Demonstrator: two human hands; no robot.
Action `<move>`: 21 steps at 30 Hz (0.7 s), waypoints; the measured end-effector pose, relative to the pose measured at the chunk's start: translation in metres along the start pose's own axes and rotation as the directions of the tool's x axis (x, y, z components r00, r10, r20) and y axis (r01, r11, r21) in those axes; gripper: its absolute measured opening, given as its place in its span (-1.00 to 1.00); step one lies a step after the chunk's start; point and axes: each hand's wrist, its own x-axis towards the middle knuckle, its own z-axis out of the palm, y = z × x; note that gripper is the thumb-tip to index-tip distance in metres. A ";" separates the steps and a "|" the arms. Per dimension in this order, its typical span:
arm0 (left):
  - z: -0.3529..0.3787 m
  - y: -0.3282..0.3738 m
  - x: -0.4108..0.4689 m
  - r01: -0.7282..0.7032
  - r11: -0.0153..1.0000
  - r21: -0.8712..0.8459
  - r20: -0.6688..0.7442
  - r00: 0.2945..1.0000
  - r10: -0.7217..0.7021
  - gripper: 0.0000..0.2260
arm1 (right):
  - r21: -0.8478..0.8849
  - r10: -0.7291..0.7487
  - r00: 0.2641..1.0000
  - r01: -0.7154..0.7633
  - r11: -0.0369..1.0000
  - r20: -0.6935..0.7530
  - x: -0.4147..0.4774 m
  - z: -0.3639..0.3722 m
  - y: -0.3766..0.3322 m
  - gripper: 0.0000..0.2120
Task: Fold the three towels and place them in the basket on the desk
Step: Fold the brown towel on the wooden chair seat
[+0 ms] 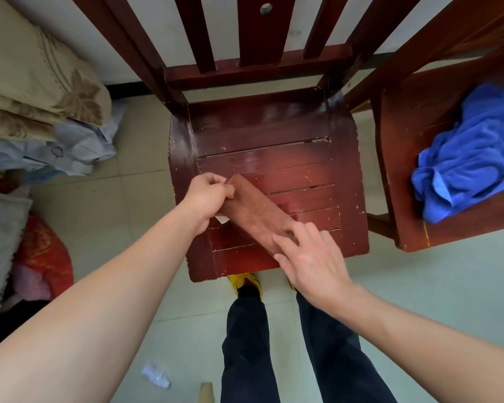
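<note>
Towels in view: 2. One brown towel (255, 212), folded to a narrow strip, on the near chair seat; one blue towel (467, 154), crumpled, on the chair seat at right.

Wooden chairs: 2. Red-brown slatted chair (274, 152) at centre; second chair (437, 91) at right, partly cut off by the frame edge.

Hands: 2. Left hand (208, 196) and right hand (310, 257), both on the brown towel.

Legs in dark trousers: 2. Yellow shoes: 2, partly hidden.

Plastic bottle (156, 376) on floor: 1.

Basket: not seen.
</note>
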 end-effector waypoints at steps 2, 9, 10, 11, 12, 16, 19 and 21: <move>-0.006 -0.010 0.002 -0.172 0.970 0.174 -0.060 0.981 0.185 -0.75 | 0.050 0.002 1.000 -0.004 0.999 0.029 -0.003 0.005 -0.006 -0.82; -0.002 -0.017 -0.017 -0.519 -0.084 0.851 0.414 0.562 0.716 -0.68 | 0.163 0.115 0.948 -0.169 0.972 0.297 0.020 0.028 -0.013 -0.84; -0.001 -0.017 -0.020 -0.554 -0.160 0.817 0.510 0.566 0.647 -0.68 | 0.161 0.121 0.937 -0.182 0.970 0.328 0.024 0.028 -0.012 -0.82; 0.000 -0.017 -0.020 -0.565 -0.187 0.804 0.556 0.600 0.576 -0.67 | 0.149 0.131 0.922 -0.197 0.969 0.363 0.028 0.027 -0.012 -0.80; 0.000 -0.018 -0.019 -0.559 -0.194 0.806 0.568 0.639 0.519 -0.65 | 0.128 0.140 0.910 -0.204 0.971 0.390 0.032 0.025 -0.012 -0.78; 0.003 -0.020 -0.009 -0.524 -0.151 0.838 0.526 0.701 0.483 -0.63 | -0.001 0.185 0.898 -0.201 0.980 0.400 0.046 0.026 -0.017 -0.69; 0.003 -0.023 0.001 -0.521 -0.132 0.843 0.512 0.704 0.492 -0.64 | -0.041 0.193 0.913 -0.191 0.981 0.359 0.045 0.036 -0.021 -0.69; 0.002 -0.025 0.003 -0.528 -0.133 0.839 0.518 0.698 0.495 -0.64 | -0.044 0.192 0.915 -0.189 0.981 0.356 0.042 0.042 -0.021 -0.64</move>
